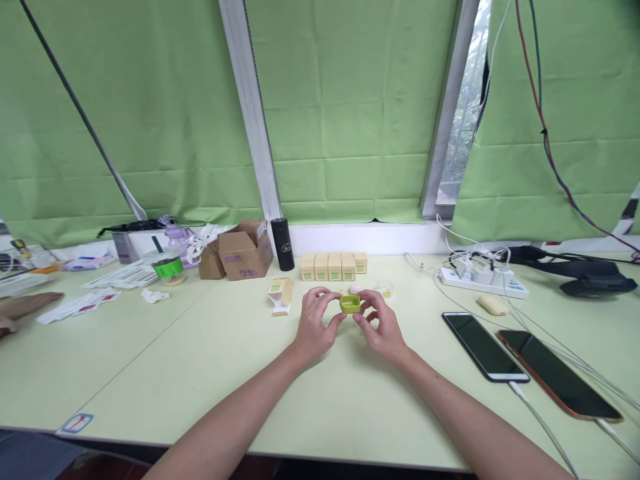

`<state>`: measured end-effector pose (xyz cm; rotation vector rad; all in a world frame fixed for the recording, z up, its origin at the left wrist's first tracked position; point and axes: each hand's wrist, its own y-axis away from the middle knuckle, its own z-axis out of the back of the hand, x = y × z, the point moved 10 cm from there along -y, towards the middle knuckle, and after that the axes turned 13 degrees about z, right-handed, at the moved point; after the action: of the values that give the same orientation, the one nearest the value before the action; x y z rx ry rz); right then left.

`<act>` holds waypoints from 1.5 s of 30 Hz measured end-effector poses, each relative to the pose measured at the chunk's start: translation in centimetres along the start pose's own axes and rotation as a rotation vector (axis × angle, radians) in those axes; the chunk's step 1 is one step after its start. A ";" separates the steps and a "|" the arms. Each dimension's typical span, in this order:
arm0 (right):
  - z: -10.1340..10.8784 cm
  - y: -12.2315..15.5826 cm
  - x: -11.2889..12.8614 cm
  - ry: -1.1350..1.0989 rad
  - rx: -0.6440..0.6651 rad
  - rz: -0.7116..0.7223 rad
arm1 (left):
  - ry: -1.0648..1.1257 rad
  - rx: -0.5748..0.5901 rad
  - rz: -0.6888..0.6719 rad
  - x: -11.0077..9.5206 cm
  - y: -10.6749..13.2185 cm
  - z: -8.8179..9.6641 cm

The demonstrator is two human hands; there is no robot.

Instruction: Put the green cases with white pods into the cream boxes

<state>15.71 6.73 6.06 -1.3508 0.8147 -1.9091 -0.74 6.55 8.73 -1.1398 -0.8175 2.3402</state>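
Between my two hands is a small olive-green tray-like case (350, 305), hollow on top, held just above the table. My left hand (317, 321) pinches its left side with thumb and fingers. On its right side, my right hand (381, 323) grips it the same way. Just behind lie a small pale round piece (355, 289) and a clear plastic piece (385, 289) with a bit of yellow. An opened small carton (280, 295) lies to the left of my left hand. Several closed small boxes (328, 267) with green labels stand in a row farther back.
Two phones (485, 347) with charging cables lie at right, near a beige oval object (493, 306) and a crowded power strip (484, 280). At back left stand a black cylinder (283, 244), a cardboard box (246, 252) and a cup (170, 268). Another person's hand (25, 307) shows far left.
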 end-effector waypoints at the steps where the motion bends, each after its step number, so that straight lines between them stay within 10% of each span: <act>1: 0.0 0.0 0.0 -0.001 0.004 -0.004 | 0.003 0.000 0.003 0.0 0.0 0.0; 25: -1.0 0.1 -0.5 0.022 0.064 -0.009 | 0.081 0.008 0.286 3.4 -0.8 -0.8; 45: -0.9 0.1 -2.2 -0.275 -0.054 -0.186 | 0.008 0.138 0.166 2.3 -0.6 -1.4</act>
<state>15.39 8.53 4.52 -1.7281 0.6253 -1.7927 -0.89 8.78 7.16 -1.1973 -0.5676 2.4814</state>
